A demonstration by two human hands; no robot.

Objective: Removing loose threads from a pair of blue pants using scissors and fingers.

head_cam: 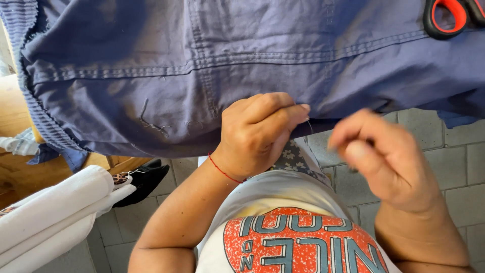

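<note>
A dark blue garment (pixel 212 60) with stitched seams lies spread across the upper view. My left hand (pixel 260 131) pinches its lower hem between thumb and fingers; a red string circles that wrist. My right hand (pixel 384 156) is blurred, fingers pinched together just below the hem to the right, and a thin thread (pixel 309 126) shows near the left fingertips. Whether the right fingers hold a needle cannot be made out.
Red-handled scissors (pixel 449 15) rest on the cloth at the top right. Folded white fabric (pixel 55 212) lies at lower left beside black shoes (pixel 144 179). A wooden surface (pixel 15 116) sits at the left, over a grey tiled floor (pixel 454 156).
</note>
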